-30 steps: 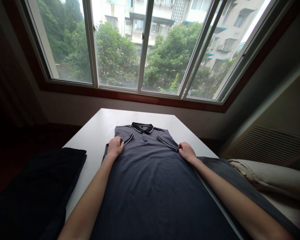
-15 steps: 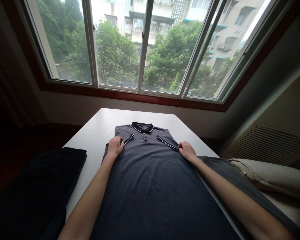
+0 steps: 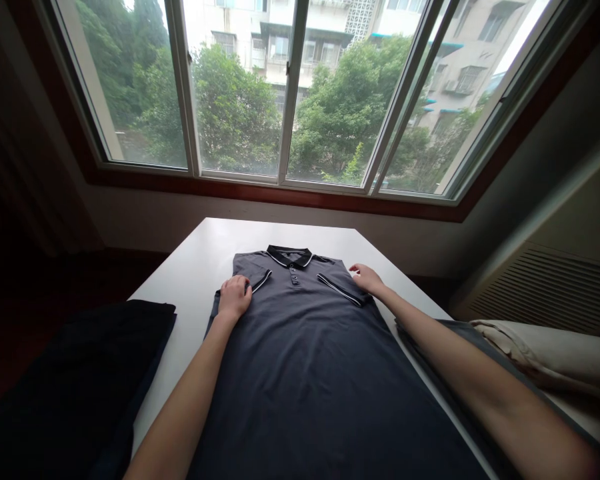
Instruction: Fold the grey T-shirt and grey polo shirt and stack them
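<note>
A dark grey polo shirt (image 3: 305, 360) lies front up, its body stretching toward me. It has a black collar with white trim and a short button placket, and both short sleeves are folded inward over the chest. My left hand (image 3: 235, 297) is on the folded sleeve at the shirt's left edge, fingers bent down and closed on the cloth; the fingertips are hidden. Beside the right shoulder is my right hand (image 3: 367, 278), its fingers loosely stretched and apart, close to the right sleeve (image 3: 341, 291). I see nothing held in it.
The shirt lies on a white table (image 3: 180, 273). Dark folded cloth (image 3: 80, 373) is at the left, over the table edge. On the right are grey cloth (image 3: 460, 333) and a beige pillow-like bundle (image 3: 555, 347). A wide window (image 3: 285, 100) is behind the table.
My right hand has moved off the sleeve's lower end, a little up toward the shoulder, and its fingers have opened. My left hand stays on the left sleeve. The view has shifted slightly.
</note>
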Available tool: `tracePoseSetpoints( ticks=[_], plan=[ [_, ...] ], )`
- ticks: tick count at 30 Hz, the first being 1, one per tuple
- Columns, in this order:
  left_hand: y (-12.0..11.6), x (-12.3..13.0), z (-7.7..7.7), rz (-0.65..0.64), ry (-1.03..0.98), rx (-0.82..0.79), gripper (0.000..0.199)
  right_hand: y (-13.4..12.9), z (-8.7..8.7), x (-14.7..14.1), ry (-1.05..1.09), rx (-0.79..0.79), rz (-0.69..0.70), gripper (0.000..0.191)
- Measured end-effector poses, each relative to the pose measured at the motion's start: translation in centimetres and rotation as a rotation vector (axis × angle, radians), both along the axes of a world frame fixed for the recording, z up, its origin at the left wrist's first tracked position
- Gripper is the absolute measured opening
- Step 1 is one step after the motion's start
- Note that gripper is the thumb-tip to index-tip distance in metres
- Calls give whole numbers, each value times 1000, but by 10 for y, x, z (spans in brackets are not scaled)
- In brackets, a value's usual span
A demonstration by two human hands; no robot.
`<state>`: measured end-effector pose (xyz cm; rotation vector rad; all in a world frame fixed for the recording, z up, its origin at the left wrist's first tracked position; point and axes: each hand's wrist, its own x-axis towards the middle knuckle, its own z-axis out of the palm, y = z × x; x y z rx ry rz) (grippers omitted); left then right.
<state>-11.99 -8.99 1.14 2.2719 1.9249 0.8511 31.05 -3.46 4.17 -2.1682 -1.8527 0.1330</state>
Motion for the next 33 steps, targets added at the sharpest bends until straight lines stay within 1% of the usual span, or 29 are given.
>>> tracePoseSetpoints(
  ticks=[3,6,12,17,21,25,29,33],
  plan=[
    [-1,1,2,4,1,-6,15,17,-1,-13,-32,-28,35,49],
    [-1,2,2,7,0,-7,15,31,-2,-19,-66,-48,37,51],
    [1,3,0,6,-18,-2,16,53,-3,-17,-117,-83,-22,47],
    [2,4,1,8,-23,-10,15,64,-9,-19,-142,-91,-35,47],
    [3,6,1,15,-27,-14,15,65,-17,-19,-161,-73,-33,46],
    [4,7,0,21,-22,-12,15,61,-25,-19,-179,-44,-17,46],
    [6,5,-3,16,-13,-34,18,52,-30,-25,-194,-1,12,47],
    [10,4,-10,18,16,-92,27,37,-30,-33,-209,36,81,47]
  ],
)
